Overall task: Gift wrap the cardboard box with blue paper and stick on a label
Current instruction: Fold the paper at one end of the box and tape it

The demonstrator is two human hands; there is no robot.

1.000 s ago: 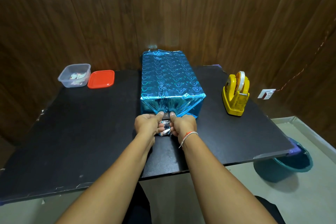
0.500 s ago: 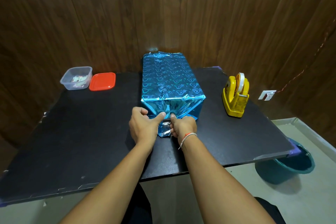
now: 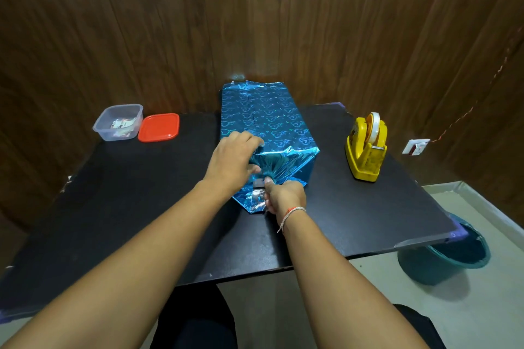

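Observation:
The box (image 3: 263, 119), covered in shiny blue paper with a heart pattern, lies lengthwise in the middle of the black table (image 3: 113, 207). At its near end the paper is gathered into a loose flap (image 3: 249, 201) that hangs down onto the table. My right hand (image 3: 285, 197) pinches this gathered paper at the bottom of the near face. My left hand (image 3: 235, 159) rests on the box's near left corner, with its fingers curled over the top edge and pressing the paper down.
A yellow tape dispenser (image 3: 365, 147) stands to the right of the box. A clear plastic tub (image 3: 119, 122) with small paper pieces and its red lid (image 3: 159, 127) sit at the far left. A teal bucket (image 3: 453, 258) is on the floor, right. Wood panelling stands close behind.
My left hand has let go of the gathered paper and moved up onto the box's near left corner. My right hand keeps its grip on the flap.

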